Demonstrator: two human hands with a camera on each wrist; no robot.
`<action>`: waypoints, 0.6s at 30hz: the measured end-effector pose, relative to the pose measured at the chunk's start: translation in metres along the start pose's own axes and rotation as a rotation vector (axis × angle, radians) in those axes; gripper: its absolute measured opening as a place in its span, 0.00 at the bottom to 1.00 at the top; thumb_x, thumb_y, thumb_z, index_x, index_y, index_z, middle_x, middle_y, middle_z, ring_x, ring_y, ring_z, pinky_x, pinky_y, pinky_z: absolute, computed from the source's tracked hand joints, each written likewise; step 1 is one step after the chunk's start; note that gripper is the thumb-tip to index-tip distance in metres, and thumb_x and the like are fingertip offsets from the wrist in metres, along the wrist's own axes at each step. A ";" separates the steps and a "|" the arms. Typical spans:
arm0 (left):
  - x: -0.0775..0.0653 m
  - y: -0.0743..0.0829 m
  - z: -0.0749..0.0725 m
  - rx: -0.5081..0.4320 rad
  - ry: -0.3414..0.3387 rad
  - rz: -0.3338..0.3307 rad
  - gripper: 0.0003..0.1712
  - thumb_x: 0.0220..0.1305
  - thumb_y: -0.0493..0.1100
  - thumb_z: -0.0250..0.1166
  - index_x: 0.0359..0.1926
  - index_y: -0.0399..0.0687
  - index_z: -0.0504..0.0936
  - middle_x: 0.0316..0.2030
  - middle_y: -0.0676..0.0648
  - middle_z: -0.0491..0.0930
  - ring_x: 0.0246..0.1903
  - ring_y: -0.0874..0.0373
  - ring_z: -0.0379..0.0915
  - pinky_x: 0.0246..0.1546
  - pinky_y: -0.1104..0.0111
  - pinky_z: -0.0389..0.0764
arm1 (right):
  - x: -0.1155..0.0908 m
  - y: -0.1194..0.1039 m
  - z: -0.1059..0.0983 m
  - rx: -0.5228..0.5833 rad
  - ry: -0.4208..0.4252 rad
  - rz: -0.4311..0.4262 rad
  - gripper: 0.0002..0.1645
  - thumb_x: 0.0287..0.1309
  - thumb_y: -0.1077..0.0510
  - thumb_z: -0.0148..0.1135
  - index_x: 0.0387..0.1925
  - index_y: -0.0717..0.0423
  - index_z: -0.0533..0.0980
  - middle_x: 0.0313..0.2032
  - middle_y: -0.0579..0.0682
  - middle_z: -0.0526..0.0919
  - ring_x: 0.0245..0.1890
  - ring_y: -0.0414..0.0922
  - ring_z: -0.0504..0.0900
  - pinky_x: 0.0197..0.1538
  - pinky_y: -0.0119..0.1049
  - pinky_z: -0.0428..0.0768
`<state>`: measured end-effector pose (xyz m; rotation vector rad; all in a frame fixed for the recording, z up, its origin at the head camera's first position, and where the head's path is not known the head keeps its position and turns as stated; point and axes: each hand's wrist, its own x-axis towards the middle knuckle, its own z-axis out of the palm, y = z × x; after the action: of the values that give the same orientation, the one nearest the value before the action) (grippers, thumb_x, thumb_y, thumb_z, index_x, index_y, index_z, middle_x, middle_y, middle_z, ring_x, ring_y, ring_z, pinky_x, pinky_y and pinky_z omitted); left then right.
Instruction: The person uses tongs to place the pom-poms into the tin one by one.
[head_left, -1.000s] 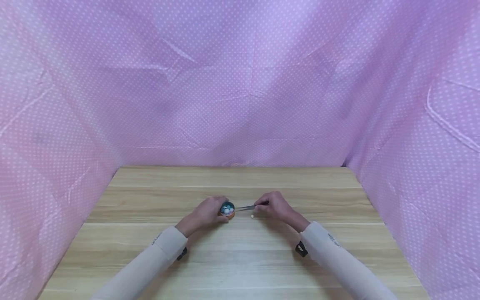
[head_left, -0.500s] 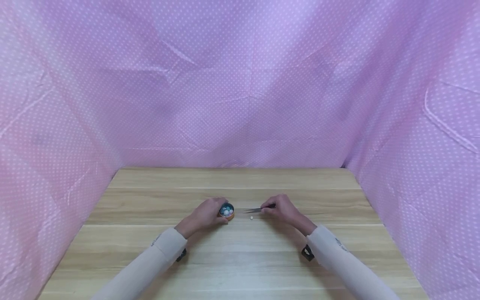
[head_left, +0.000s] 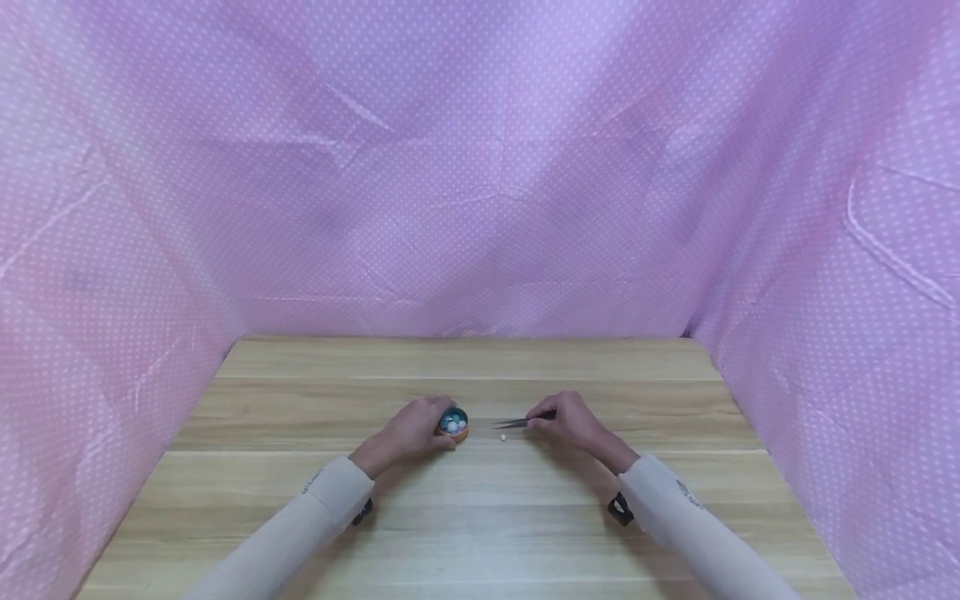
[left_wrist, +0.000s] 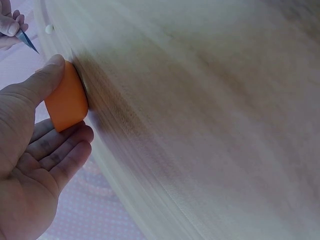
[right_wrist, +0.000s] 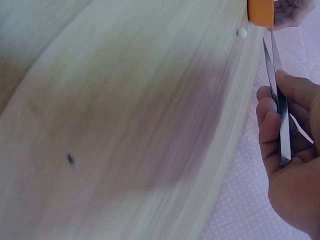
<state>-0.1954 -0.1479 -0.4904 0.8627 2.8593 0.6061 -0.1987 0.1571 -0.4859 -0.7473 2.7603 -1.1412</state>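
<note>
A small round orange tin (head_left: 453, 425), dark inside, holds several white, pink and teal beads. My left hand (head_left: 414, 427) grips it from the left, thumb on the near side and fingers around the far side; its orange wall (left_wrist: 67, 100) shows in the left wrist view. My right hand (head_left: 573, 421) pinches pointed metal tweezers (head_left: 516, 422), their tips apart with nothing between them and aimed left at the tin. In the right wrist view the tweezers (right_wrist: 280, 105) lie between thumb and fingers. A single white bead (head_left: 503, 437) rests on the table just nearer than the tips.
The wooden table (head_left: 480, 517) stretches around both hands, with pink dotted cloth (head_left: 480, 208) hanging behind and at both sides. A small dark mark (right_wrist: 70, 159) shows on the tabletop in the right wrist view. Black straps (head_left: 620, 508) sit under the wrists.
My right hand has drawn the tweezers rightward, away from the tin, and their tips have spread. My left hand keeps its hold on the tin; the loose bead stays put.
</note>
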 end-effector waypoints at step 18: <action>0.000 0.000 0.001 0.010 0.011 -0.004 0.34 0.51 0.50 0.77 0.55 0.39 0.76 0.45 0.44 0.83 0.42 0.57 0.79 0.44 0.64 0.82 | -0.003 0.003 -0.001 0.021 -0.038 0.031 0.06 0.54 0.62 0.71 0.34 0.60 0.87 0.32 0.51 0.89 0.31 0.36 0.82 0.36 0.26 0.79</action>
<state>-0.1952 -0.1469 -0.4914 0.8575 2.8755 0.5982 -0.1980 0.1612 -0.4876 -0.7142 2.7144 -1.1370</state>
